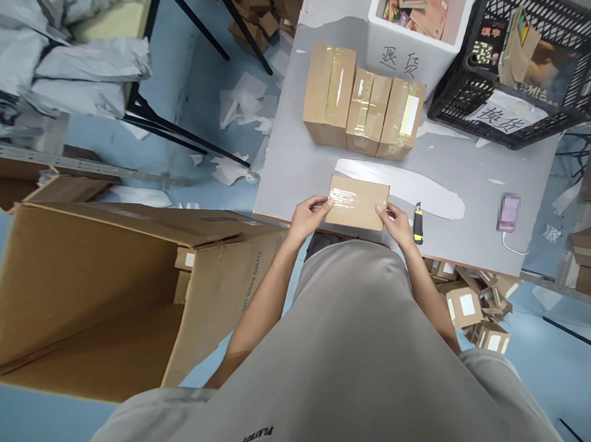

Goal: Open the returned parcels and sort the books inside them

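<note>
I see: left hand, arm stretched forward, pinching one end of the small box | small box by the tabletop near edge; step looks like holding it; next move needs both grips steady | right hand, arm stretched too, pinching the other end, hidden fingers probably underneath

A glossy blue floor showed past the left and right edges of the grey tabletop, which had a thin brown edging along its near edge and an irregular white patch close to it. Beyond the left edge stood a cream-topped table on black metal legs, with torn white paper scraps littering the floor between. A pale perforated metal rail ran left of the tabletop's near left corner. Light fell softly and evenly.
</note>
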`<action>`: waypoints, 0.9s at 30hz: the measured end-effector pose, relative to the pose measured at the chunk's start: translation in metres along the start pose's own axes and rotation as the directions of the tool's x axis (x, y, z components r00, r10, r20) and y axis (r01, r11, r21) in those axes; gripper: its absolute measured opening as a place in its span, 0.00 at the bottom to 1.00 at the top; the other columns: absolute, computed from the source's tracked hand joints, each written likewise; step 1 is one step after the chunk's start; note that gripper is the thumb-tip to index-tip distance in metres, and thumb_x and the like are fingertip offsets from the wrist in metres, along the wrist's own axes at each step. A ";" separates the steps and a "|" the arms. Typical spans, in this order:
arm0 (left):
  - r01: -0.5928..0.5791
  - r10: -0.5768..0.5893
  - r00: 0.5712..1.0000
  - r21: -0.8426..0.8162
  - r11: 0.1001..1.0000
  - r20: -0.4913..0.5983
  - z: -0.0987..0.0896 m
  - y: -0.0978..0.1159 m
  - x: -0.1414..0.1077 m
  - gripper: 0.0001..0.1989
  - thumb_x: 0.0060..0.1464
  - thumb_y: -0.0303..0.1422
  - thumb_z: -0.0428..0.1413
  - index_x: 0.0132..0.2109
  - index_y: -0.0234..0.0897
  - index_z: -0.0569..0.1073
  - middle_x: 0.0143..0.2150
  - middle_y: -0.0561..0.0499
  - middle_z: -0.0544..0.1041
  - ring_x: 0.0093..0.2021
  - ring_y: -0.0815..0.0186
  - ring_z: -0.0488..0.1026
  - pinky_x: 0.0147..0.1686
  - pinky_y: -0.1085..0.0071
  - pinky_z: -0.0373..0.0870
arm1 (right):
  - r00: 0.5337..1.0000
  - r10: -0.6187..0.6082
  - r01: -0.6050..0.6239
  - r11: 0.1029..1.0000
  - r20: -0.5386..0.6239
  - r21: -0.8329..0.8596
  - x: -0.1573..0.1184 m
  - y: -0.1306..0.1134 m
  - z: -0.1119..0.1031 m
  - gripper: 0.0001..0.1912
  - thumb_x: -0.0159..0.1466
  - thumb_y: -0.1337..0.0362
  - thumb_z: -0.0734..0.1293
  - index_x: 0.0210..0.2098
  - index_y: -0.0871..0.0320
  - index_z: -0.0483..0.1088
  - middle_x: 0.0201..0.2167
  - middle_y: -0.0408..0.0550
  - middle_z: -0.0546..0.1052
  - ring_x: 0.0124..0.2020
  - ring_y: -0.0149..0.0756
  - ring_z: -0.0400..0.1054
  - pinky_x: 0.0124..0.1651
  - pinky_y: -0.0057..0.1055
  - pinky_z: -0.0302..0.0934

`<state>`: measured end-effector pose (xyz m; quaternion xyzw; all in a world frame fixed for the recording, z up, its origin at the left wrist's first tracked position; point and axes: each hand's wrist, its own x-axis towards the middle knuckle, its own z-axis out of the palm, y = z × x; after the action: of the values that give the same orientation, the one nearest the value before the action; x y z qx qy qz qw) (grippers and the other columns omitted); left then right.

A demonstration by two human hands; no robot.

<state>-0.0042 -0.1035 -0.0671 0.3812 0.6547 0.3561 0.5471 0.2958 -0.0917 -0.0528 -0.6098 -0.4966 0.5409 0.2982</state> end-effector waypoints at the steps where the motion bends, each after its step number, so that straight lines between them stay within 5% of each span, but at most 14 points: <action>1: 0.024 -0.024 0.999 -0.014 1.000 0.035 0.003 -0.003 0.001 0.35 0.62 0.65 0.68 0.54 0.36 0.87 0.57 0.39 0.88 0.57 0.47 0.85 0.59 0.56 0.82 | 1.000 0.017 -0.018 0.999 0.009 0.027 -0.001 0.002 -0.007 0.47 0.64 0.22 0.72 0.60 0.56 0.85 0.63 0.57 0.86 0.64 0.58 0.81 0.71 0.49 0.75; 4: 0.139 -0.136 0.986 -0.024 0.990 0.091 0.016 -0.015 0.007 0.34 0.70 0.65 0.58 0.52 0.36 0.85 0.57 0.38 0.88 0.57 0.46 0.84 0.56 0.56 0.82 | 0.997 0.071 -0.067 0.994 -0.042 0.090 -0.007 0.011 -0.031 0.47 0.61 0.23 0.75 0.60 0.56 0.85 0.62 0.58 0.87 0.65 0.60 0.81 0.70 0.53 0.76; 6: 0.192 -0.192 0.979 0.008 0.981 0.064 0.026 -0.024 0.014 0.29 0.73 0.60 0.58 0.48 0.37 0.84 0.56 0.38 0.87 0.59 0.45 0.83 0.58 0.55 0.81 | 0.978 0.086 -0.076 0.995 -0.188 0.059 -0.016 0.016 -0.048 0.46 0.61 0.26 0.76 0.61 0.58 0.84 0.63 0.62 0.86 0.64 0.61 0.81 0.69 0.56 0.76; 10: 0.230 -0.230 0.972 0.000 0.973 0.040 0.045 -0.035 0.027 0.17 0.71 0.48 0.62 0.46 0.38 0.84 0.58 0.38 0.87 0.65 0.44 0.82 0.67 0.51 0.77 | 0.880 -0.005 -0.056 0.992 -0.476 -0.113 -0.040 0.013 -0.075 0.41 0.68 0.31 0.72 0.62 0.60 0.83 0.66 0.68 0.83 0.67 0.61 0.78 0.71 0.58 0.75; 18: 0.228 -0.183 0.940 -0.130 0.965 0.287 0.084 -0.034 0.024 0.26 0.63 0.53 0.68 0.54 0.33 0.86 0.55 0.38 0.89 0.57 0.49 0.85 0.62 0.52 0.81 | 0.876 -0.086 0.008 0.986 -0.475 -0.164 -0.049 0.005 -0.079 0.40 0.73 0.34 0.70 0.67 0.59 0.82 0.69 0.65 0.82 0.69 0.57 0.78 0.74 0.57 0.72; 21: 0.158 -0.137 0.975 -0.113 0.981 0.176 0.075 -0.032 0.020 0.25 0.61 0.51 0.69 0.53 0.33 0.87 0.54 0.39 0.90 0.58 0.48 0.85 0.64 0.52 0.80 | 0.889 -0.098 0.039 0.990 -0.448 -0.138 -0.040 0.014 -0.072 0.41 0.71 0.34 0.71 0.68 0.59 0.82 0.70 0.65 0.81 0.69 0.57 0.78 0.73 0.55 0.74; 27: 0.016 -0.016 1.000 0.001 1.000 -0.025 0.012 -0.032 0.008 0.24 0.62 0.47 0.69 0.55 0.33 0.88 0.56 0.39 0.89 0.56 0.48 0.86 0.63 0.54 0.81 | 0.949 -0.062 0.066 0.998 -0.308 0.003 -0.017 0.038 -0.039 0.38 0.69 0.35 0.73 0.65 0.57 0.84 0.67 0.60 0.84 0.68 0.57 0.80 0.75 0.56 0.72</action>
<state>0.0036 -0.1102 -0.1008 0.3718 0.6649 0.3560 0.5413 0.3455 -0.1132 -0.0717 -0.6685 -0.4599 0.4325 0.3931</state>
